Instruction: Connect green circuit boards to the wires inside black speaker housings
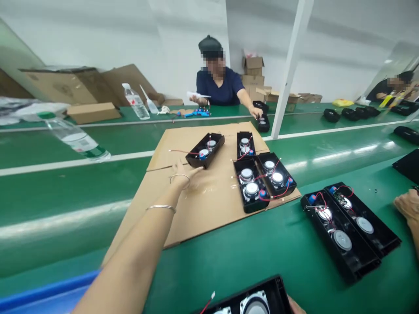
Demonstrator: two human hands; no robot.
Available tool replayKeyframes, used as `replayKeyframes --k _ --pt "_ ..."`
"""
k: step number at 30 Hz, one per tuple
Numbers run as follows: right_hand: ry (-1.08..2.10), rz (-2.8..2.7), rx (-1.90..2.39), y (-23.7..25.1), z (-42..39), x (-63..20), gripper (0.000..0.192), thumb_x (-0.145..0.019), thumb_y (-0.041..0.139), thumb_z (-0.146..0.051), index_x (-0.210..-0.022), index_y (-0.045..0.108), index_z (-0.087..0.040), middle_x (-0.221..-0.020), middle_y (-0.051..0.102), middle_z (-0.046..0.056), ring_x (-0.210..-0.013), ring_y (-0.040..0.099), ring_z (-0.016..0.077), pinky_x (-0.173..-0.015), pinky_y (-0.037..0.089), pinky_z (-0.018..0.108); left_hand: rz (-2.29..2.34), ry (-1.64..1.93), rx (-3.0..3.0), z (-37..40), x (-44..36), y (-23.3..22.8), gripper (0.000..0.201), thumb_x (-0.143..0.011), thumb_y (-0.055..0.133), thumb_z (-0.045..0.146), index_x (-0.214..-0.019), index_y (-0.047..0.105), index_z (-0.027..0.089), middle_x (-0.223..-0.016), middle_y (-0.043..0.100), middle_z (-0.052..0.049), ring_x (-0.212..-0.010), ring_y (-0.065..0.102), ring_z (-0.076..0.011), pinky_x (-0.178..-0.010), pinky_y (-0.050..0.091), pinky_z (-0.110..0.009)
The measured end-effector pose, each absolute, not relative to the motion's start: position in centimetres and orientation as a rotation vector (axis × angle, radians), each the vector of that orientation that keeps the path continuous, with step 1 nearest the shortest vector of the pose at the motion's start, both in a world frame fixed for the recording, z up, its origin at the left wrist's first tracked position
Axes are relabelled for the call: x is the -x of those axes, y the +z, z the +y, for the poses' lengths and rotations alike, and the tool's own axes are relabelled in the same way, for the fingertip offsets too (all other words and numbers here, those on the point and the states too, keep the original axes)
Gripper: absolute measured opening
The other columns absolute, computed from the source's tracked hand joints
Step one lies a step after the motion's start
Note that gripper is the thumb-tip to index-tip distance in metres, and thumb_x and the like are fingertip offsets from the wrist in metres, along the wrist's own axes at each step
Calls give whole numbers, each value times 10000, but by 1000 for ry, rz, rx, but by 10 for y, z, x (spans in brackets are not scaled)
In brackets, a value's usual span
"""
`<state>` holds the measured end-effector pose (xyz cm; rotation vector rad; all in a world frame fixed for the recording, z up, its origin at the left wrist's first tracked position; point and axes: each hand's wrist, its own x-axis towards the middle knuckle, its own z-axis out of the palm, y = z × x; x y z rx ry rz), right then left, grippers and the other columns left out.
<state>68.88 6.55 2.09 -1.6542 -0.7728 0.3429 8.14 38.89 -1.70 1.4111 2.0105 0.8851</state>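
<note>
Speaker housing (206,150), black and open-topped with two round drivers and red wires inside, lies tilted on the cardboard sheet (196,205) and is touched at its near end by the left hand (185,171). The arm is stretched far out, two thin bangles (179,176) are worn at the wrist, and the fingers are laid against the housing's end; whether they are curled round it cannot be told from this angle. Only a sliver of the right hand (296,305) is seen at the bottom edge, just beside a second housing (252,301) that is cut off by the frame; its grip cannot be told.

Three more housings (262,174) are grouped on the right part of the cardboard, touching one another. Beyond the cardboard's right corner, two longer housings (347,229) lie side by side on the green belt (229,257), and another person's hand (407,205) is seen near them at the right edge.

Across the belt a person in a dark shirt (218,85) is seated, one hand on a black part. A water bottle (77,139) lies on its side at the left, with another bottle (134,101) and cardboard boxes (72,87) behind it.
</note>
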Motion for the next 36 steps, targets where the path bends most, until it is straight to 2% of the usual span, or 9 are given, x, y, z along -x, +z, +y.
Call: replayKeyframes --k 3,6,10,14,20,27,32,35,36 --pt "407 -627 1534 -3 60 -721 387 -708 469 -673 -845 637 -352 -590 529 13 -904 634 338 -450 484 354 2063 878 -1488 407 -101 -14 630 -819 642 314 -1370 352 215 -1497 252 -119 -1327 292 -356 -1037 300 -588" --pt "420 -601 1517 -19 56 -733 369 -731 453 -632 -787 644 -322 -513 447 7 -848 652 322 -428 447 301 2129 864 -1504 416 -114 -14 600 -828 625 344 -1354 371 204 -1468 300 -124 -1302 332 -347 -1020 324 -575" --pt "427 -457 1625 -14 57 -738 512 -795 297 -641 -775 673 -295 -610 517 38 -900 645 338 -519 457 354 2236 815 -1502 410 -119 -16 553 -833 605 382 -1314 412 188 -1409 372 -125 -1258 381 -335 -995 345 -563" --pt "407 -518 1628 -11 57 -738 560 -792 277 -686 -831 686 -305 -741 583 58 -926 635 371 -559 485 428 2297 744 -1532 380 -114 -19 660 -786 630 449 -1327 376 168 -1394 374 -148 -1253 377 -343 -994 338 -546" --pt "404 -520 1629 -13 55 -740 562 -795 276 -696 -901 676 -317 -865 621 62 -1010 600 386 -620 506 480 2319 612 -1624 310 -100 -23 885 -659 663 530 -1281 346 -14 -1314 398 -305 -1240 391 -405 -1001 333 -504" --pt "449 -591 1608 -10 50 -737 587 -855 180 -628 -716 641 -293 -645 564 55 -897 654 300 -576 497 390 2358 499 -1687 244 -102 -21 845 -667 603 531 -1210 376 -75 -1205 482 -355 -1165 456 -447 -949 359 -508" --pt "306 -554 1688 26 54 -690 543 -890 245 -520 -847 674 -190 -785 632 79 -844 657 237 -596 500 346 2323 465 -1730 218 -115 -24 819 -678 601 535 -1231 383 -28 -1197 493 -321 -1119 485 -442 -903 380 -502" --pt "-95 -152 1864 38 49 -609 592 -792 407 -574 -882 697 -65 -852 657 111 -708 641 218 -550 466 372 2270 460 -1776 213 -124 -29 820 -688 604 524 -1258 371 -19 -1188 499 -291 -1117 493 -421 -915 377 -483" --pt "-233 -261 1935 34 44 -574 761 -856 188 -515 -971 615 104 -939 603 140 -778 620 229 -577 368 419 2248 460 -1793 212 -126 -31 810 -698 596 517 -1265 367 -15 -1197 494 -286 -1128 488 -415 -919 377 -481"
